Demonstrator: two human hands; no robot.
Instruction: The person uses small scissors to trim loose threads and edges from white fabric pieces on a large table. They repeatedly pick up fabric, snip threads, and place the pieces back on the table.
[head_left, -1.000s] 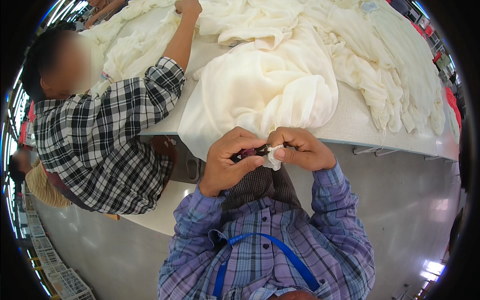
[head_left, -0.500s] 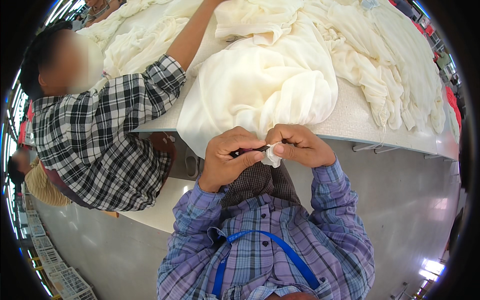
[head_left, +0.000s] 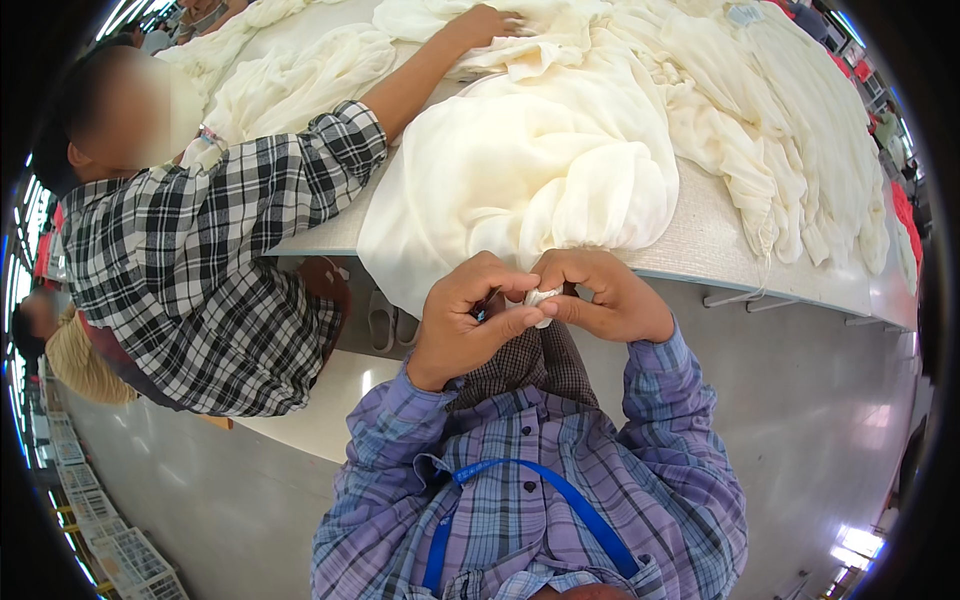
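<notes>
A large sheer cream garment is bunched on the table and hangs over its front edge toward me. At that edge my left hand and my right hand meet, both closed. Thumbs and forefingers of the two hands pinch a small gathered bit of the cream fabric between them. Inside my left hand sits a small dark tool, mostly covered by the fingers; its kind cannot be made out.
On my left a co-worker in a black-and-white checked shirt stretches an arm across the table. More cream garments lie heaped at the right and far left. White crates line the floor at far left.
The dark tool's tip, which touched the fabric, is now tucked back into my left hand. My left fingers have closed on the fabric. The co-worker's reaching hand has come into view.
</notes>
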